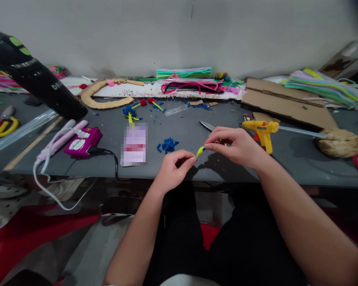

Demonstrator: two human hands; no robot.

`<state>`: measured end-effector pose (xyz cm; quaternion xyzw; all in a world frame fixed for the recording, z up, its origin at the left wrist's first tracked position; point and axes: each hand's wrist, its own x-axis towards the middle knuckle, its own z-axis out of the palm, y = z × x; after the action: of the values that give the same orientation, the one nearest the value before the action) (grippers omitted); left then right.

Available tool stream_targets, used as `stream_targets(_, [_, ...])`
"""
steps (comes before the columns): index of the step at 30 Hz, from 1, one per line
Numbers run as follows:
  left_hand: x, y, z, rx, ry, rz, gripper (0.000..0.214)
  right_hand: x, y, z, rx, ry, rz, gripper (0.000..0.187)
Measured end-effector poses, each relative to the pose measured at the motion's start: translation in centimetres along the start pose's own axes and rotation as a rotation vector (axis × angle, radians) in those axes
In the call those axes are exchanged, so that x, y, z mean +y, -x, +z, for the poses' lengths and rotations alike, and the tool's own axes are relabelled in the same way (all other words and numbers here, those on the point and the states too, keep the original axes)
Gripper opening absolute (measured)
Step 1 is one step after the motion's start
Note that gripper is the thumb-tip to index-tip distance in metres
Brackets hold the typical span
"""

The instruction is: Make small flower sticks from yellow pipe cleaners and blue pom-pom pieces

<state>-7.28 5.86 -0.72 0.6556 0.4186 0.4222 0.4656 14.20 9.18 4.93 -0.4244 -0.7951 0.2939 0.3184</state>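
Observation:
Both hands meet over the front edge of a grey table [185, 131]. My left hand [174, 169] is closed, its thumb and forefinger pinching the lower end of a short yellow pipe cleaner piece [200, 151]. My right hand [235, 145] is closed too, fingertips gripping the upper end of the same piece. A small pile of blue pipe cleaner bits [168, 145] lies just beyond my left hand. Scissors [207, 126] lie partly hidden behind my right hand.
A yellow glue gun [262, 131] stands right of my right hand. A pink device [82, 142] with a black cable, a blurred card [134, 143], a black hair dryer [32, 75], cardboard sheets [286, 101] and bundles of pipe cleaners [183, 73] crowd the table.

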Motion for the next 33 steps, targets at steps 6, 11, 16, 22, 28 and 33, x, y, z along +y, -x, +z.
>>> stream_targets(6, [-0.2, 0.0, 0.0, 0.014, 0.032, -0.036, 0.019, -0.1, 0.2, -0.4, -0.015, -0.009, -0.009, 0.018])
stream_targets(11, [-0.3, -0.1, 0.1, 0.054, 0.059, -0.039, 0.020, -0.4, 0.5, -0.5, 0.048, 0.002, 0.003, 0.014])
stream_targets(16, [-0.3, -0.1, 0.2, 0.111, 0.081, -0.003, 0.020, -1.0, 0.7, 0.5, 0.156, 0.020, -0.012, 0.010])
stream_targets(22, [-0.4, 0.1, 0.1, 0.145, 0.124, 0.031, 0.018, -0.4, 0.7, 1.3, 0.111, -0.164, 0.153, 0.022])
stream_targets(28, [-0.5, 0.3, 0.1, 0.139, 0.126, 0.039, 0.021, -0.7, 0.5, 2.6, -0.133, -0.496, 0.275, 0.031])
stream_targets(33, [-0.4, 0.4, 0.1, 0.156, 0.210, 0.035, 0.020, -1.6, 0.5, 4.5, -0.009, -0.530, 0.218, 0.023])
